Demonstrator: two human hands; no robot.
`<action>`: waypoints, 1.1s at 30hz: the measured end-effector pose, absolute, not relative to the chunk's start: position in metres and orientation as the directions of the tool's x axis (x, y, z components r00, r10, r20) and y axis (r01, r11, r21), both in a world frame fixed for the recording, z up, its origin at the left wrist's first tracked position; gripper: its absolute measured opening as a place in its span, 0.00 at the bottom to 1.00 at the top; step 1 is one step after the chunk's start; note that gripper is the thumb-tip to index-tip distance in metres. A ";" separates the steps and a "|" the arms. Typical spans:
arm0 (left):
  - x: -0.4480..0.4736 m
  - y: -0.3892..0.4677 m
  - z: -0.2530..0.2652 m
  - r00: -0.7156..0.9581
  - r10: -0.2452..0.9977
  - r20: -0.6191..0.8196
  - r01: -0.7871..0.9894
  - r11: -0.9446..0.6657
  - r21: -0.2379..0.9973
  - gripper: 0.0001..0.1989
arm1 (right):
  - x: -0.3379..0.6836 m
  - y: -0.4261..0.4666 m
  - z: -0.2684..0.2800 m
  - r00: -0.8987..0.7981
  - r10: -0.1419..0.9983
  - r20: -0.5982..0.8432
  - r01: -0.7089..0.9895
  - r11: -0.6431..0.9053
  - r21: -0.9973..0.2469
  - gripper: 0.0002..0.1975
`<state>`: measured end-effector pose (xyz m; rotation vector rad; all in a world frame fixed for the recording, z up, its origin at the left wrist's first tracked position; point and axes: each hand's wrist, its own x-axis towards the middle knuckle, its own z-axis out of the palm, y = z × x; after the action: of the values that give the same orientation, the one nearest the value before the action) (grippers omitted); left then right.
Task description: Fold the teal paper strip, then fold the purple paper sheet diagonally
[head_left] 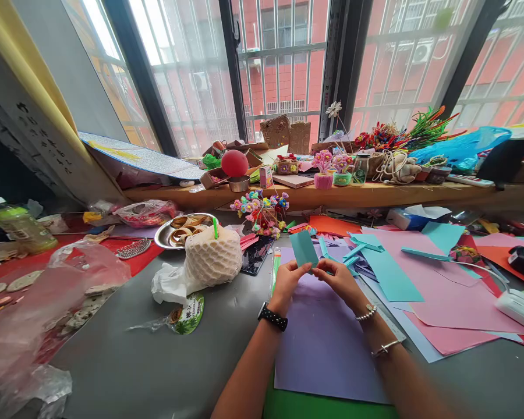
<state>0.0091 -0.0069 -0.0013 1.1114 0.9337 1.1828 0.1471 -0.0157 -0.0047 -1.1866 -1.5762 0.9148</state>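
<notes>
Gray tabletop (157,372), small rectangular teal paper (304,247)

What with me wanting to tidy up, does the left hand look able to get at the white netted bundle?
Probably yes: the left hand is near the white netted bundle, and nothing tall stands between. It holds teal paper, though, so might need to let go first.

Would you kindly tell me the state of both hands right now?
Left hand: closed, holding a small teal paper piece.
Right hand: fingers bent at that piece's lower edge; whether it grips cannot be told.
</notes>
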 end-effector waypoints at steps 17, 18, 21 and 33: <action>0.006 -0.003 0.000 0.181 0.976 0.120 -0.096 -0.103 0.990 0.12 | 0.147 -0.016 -0.004 -0.118 0.957 0.264 0.276 0.287 -0.917 0.15; 0.006 -0.004 0.000 0.185 0.976 0.116 -0.102 -0.098 0.990 0.12 | 0.147 -0.016 -0.004 -0.116 0.956 0.271 0.286 0.293 -0.912 0.15; 0.007 -0.005 0.002 0.202 0.975 0.094 -0.132 -0.068 0.989 0.12 | 0.147 -0.016 -0.004 -0.095 0.951 0.295 0.300 0.310 -0.902 0.17; 0.006 -0.009 0.005 0.321 0.944 -0.073 -0.105 0.112 0.988 0.15 | 0.149 -0.018 0.000 0.143 0.943 0.301 0.189 0.273 -0.943 0.18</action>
<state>0.0060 -0.0086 0.0046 1.1883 0.9284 0.9608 0.1493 -0.0180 0.0000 -1.1819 -1.3248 0.7846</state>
